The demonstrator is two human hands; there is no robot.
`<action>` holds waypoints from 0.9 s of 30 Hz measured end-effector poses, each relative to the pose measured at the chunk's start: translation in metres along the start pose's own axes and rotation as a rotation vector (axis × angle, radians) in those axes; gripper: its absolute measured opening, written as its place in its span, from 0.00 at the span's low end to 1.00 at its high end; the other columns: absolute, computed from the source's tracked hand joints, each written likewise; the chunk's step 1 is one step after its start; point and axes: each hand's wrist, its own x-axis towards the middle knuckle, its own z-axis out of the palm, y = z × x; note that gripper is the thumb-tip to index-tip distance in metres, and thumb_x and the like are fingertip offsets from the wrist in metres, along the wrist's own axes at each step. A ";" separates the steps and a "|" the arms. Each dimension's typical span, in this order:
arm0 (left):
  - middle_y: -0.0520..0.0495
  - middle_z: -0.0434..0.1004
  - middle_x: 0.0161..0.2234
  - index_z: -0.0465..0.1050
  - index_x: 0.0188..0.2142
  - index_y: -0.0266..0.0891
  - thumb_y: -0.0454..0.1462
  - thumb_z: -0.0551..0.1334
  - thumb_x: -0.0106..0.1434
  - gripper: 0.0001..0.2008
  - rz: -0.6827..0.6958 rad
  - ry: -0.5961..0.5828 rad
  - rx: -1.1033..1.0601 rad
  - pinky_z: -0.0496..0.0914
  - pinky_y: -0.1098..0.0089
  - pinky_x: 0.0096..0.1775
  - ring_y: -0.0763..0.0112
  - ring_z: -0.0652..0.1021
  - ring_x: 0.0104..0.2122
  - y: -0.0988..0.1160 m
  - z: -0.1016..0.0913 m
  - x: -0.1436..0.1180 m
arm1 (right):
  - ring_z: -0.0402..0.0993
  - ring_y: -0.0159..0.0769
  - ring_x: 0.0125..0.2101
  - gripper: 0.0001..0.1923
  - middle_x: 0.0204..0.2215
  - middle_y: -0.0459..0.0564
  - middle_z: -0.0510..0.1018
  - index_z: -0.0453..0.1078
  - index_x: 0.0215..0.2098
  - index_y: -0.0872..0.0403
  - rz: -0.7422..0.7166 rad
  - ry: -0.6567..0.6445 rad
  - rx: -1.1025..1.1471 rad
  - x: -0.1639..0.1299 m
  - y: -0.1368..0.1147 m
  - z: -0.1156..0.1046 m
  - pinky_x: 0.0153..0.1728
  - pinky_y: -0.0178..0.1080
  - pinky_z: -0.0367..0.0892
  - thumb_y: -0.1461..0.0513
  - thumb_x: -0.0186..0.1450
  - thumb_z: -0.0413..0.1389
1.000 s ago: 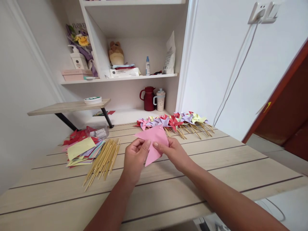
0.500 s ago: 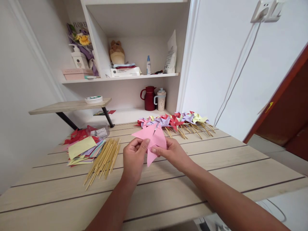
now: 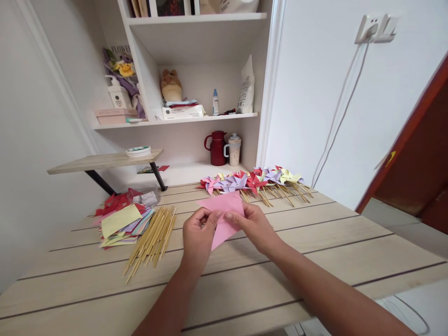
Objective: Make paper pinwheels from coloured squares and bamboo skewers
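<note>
Both hands, left hand (image 3: 197, 235) and right hand (image 3: 255, 225), pinch the pink paper (image 3: 224, 215) between their grips.

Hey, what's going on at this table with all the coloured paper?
A person holds a pink paper sheet above the wooden table, pinched between left hand and right hand. To the left lie a stack of coloured paper and a bundle of wooden sticks. Finished pinwheels lie in a row behind.
</note>
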 end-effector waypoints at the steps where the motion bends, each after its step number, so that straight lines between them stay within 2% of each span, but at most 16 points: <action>1: 0.56 0.65 0.19 0.70 0.21 0.38 0.47 0.68 0.55 0.16 -0.017 0.015 -0.026 0.58 0.74 0.24 0.76 0.63 0.21 -0.001 0.000 0.001 | 0.69 0.35 0.30 0.15 0.30 0.47 0.76 0.75 0.36 0.55 -0.010 -0.004 0.019 0.000 0.000 0.000 0.32 0.35 0.65 0.52 0.59 0.65; 4: 0.56 0.64 0.19 0.69 0.21 0.38 0.49 0.69 0.54 0.19 -0.044 0.066 -0.095 0.57 0.75 0.23 0.77 0.62 0.21 -0.002 -0.001 0.002 | 0.71 0.36 0.33 0.17 0.34 0.47 0.77 0.75 0.41 0.54 -0.026 -0.036 0.042 0.002 0.000 0.001 0.34 0.37 0.67 0.55 0.57 0.67; 7: 0.57 0.61 0.19 0.67 0.21 0.39 0.51 0.69 0.54 0.21 -0.045 0.083 -0.114 0.56 0.74 0.23 0.77 0.60 0.20 -0.001 -0.002 0.003 | 0.69 0.35 0.31 0.14 0.30 0.46 0.76 0.77 0.37 0.55 -0.018 -0.030 -0.013 0.002 0.000 0.001 0.34 0.37 0.66 0.54 0.58 0.66; 15: 0.56 0.59 0.17 0.66 0.18 0.40 0.51 0.68 0.56 0.22 0.036 0.031 0.004 0.56 0.73 0.24 0.75 0.59 0.20 0.004 -0.002 -0.001 | 0.67 0.35 0.30 0.15 0.28 0.46 0.74 0.76 0.34 0.55 -0.009 -0.011 0.007 0.001 0.000 -0.001 0.33 0.37 0.64 0.51 0.60 0.63; 19: 0.55 0.58 0.16 0.63 0.17 0.40 0.55 0.65 0.58 0.26 0.049 -0.028 0.030 0.57 0.72 0.24 0.74 0.59 0.20 0.001 -0.004 -0.003 | 0.63 0.33 0.28 0.16 0.25 0.45 0.70 0.74 0.31 0.56 -0.013 0.025 -0.019 0.000 -0.003 -0.002 0.30 0.35 0.59 0.51 0.61 0.62; 21: 0.53 0.63 0.18 0.67 0.19 0.39 0.58 0.61 0.60 0.26 0.025 -0.041 -0.002 0.59 0.71 0.25 0.72 0.63 0.21 -0.002 -0.004 -0.002 | 0.62 0.32 0.27 0.17 0.25 0.45 0.70 0.74 0.31 0.56 0.001 0.041 -0.017 -0.001 -0.004 -0.002 0.29 0.35 0.58 0.50 0.62 0.61; 24: 0.47 0.74 0.27 0.75 0.31 0.38 0.59 0.55 0.64 0.27 -0.003 -0.077 -0.106 0.67 0.70 0.32 0.67 0.72 0.28 -0.003 -0.004 0.000 | 0.63 0.33 0.27 0.17 0.26 0.46 0.72 0.74 0.33 0.56 0.012 0.073 -0.009 0.000 -0.005 -0.003 0.29 0.35 0.58 0.50 0.62 0.61; 27: 0.46 0.78 0.36 0.75 0.42 0.41 0.54 0.61 0.63 0.20 -0.015 -0.159 -0.214 0.69 0.70 0.37 0.67 0.75 0.33 -0.001 -0.001 0.001 | 0.63 0.33 0.27 0.17 0.27 0.47 0.72 0.74 0.34 0.56 0.004 0.100 -0.025 0.001 -0.005 -0.004 0.29 0.35 0.57 0.50 0.62 0.61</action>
